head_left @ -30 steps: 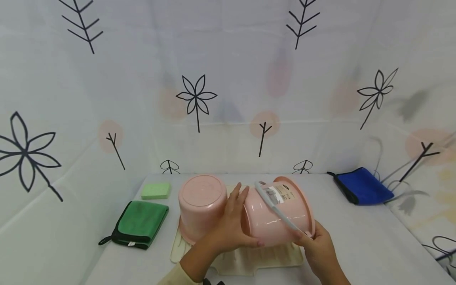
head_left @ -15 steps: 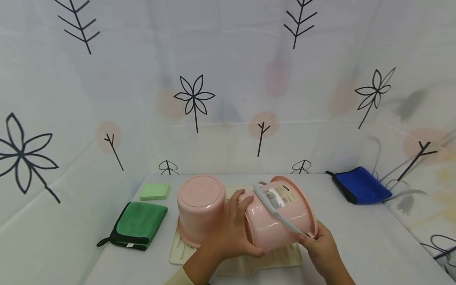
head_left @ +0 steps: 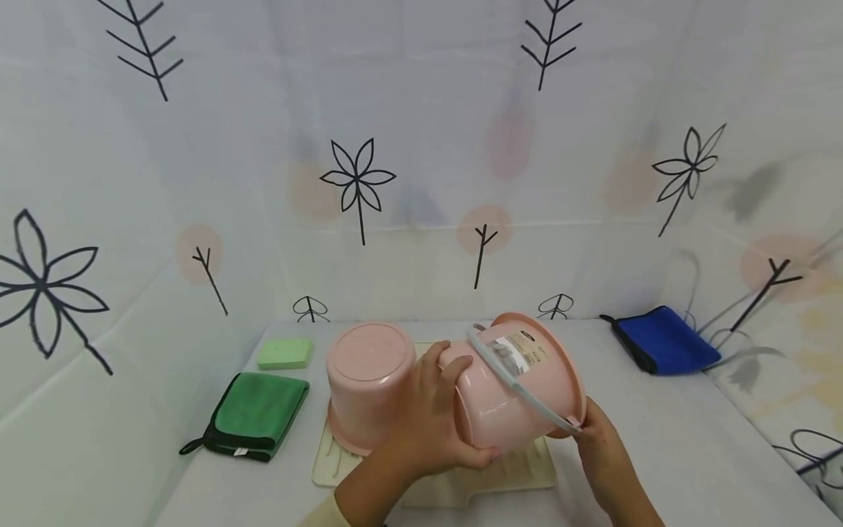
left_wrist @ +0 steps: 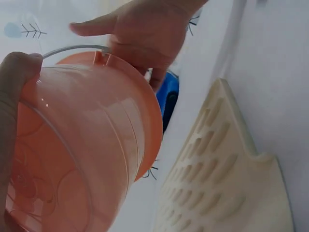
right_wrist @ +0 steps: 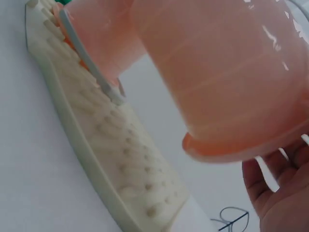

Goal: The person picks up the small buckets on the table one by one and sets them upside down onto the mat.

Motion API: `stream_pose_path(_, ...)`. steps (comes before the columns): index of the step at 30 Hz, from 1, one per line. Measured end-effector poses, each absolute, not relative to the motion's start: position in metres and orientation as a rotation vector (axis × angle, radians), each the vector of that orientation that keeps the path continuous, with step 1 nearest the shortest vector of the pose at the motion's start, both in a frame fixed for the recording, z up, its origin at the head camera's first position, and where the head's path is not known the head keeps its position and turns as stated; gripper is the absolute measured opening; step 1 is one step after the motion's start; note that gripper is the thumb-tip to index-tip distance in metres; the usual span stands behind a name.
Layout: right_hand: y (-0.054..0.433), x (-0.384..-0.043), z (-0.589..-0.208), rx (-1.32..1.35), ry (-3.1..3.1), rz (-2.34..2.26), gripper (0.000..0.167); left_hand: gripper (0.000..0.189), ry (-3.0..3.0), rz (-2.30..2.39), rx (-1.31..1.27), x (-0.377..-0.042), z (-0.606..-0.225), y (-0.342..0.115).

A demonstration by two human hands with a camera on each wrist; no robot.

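Note:
A pink bucket (head_left: 520, 395) with a grey handle (head_left: 527, 395) and a label (head_left: 516, 353) is tilted on its side, its mouth toward the right. My left hand (head_left: 428, 424) grips the base end, fingers on the far side and thumb on the near side. At the rim is my right hand (left_wrist: 149, 36), its thumb stretched out off the bucket and its fingers against the rim, tips hidden behind it. Left of these, a second pink bucket (head_left: 371, 369) stands upside down on a cream ridged mat (head_left: 514, 472), partly hidden by my left hand.
A folded green cloth (head_left: 260, 413) with black edging lies on the left of the white table (head_left: 658, 454), with a light green sponge (head_left: 285, 353) behind it. At the back right lies a folded blue cloth (head_left: 665, 342). Patterned white fabric (head_left: 421, 146) hangs behind the table.
The held bucket has tilted further, its rim end rising slightly. My right thumb has come off the handle end, and that hand has slid under the rim. The left hand keeps its grip.

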State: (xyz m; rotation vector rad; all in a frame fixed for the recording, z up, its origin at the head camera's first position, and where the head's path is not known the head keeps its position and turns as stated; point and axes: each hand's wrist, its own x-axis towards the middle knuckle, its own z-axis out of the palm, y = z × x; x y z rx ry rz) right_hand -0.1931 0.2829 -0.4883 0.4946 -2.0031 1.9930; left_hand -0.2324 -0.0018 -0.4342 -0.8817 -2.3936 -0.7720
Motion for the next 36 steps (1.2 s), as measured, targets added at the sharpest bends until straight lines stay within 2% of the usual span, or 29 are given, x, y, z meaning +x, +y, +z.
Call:
stream_pose_path(2,0.288,-0.192,-0.489,0.477,-2.022,2.027,0.059,0.125,-2.375,-0.777,-0.888,-0.232,-0.429,-0.003)
stream_pose_path(4,0.292,-0.191,-0.490,0.323,-2.127,2.049,0.062,0.125,-2.361,-0.766,-0.901,-0.232,-0.424,-0.005)
stream_pose_path(8,0.292,-0.189,-0.494,-0.091,-2.492,1.960,0.051,0.126,-2.341,-0.726,-0.937,-0.234,-0.414,-0.009)
stream_pose_path(12,0.290,-0.187,-0.500,-0.200,-2.701,1.817,0.053,0.126,-2.341,-0.703,-0.965,-0.237,-0.404,-0.012)
stream_pose_path(16,0.289,-0.188,-0.506,-0.040,-2.851,1.558,0.057,0.125,-2.363,-0.693,-0.970,-0.239,-0.390,-0.014)
stream_pose_path(21,0.289,-0.187,-0.516,0.307,-2.984,1.322,0.080,0.122,-2.428,-0.695,-0.974,-0.239,-0.369,-0.017)
stream_pose_path(24,0.293,-0.189,-0.523,0.444,-2.982,1.109,0.088,0.121,-2.488,-0.697,-0.958,-0.240,-0.356,-0.016)
stream_pose_path(28,0.296,-0.194,-0.531,0.468,-2.983,0.946,0.092,0.122,-2.522,-0.639,-0.943,-0.246,-0.341,-0.017)
stream_pose_path(36,0.294,-0.199,-0.534,0.413,-3.024,0.961,0.085,0.117,-2.507,-0.529,-0.901,-0.250,-0.324,-0.021)
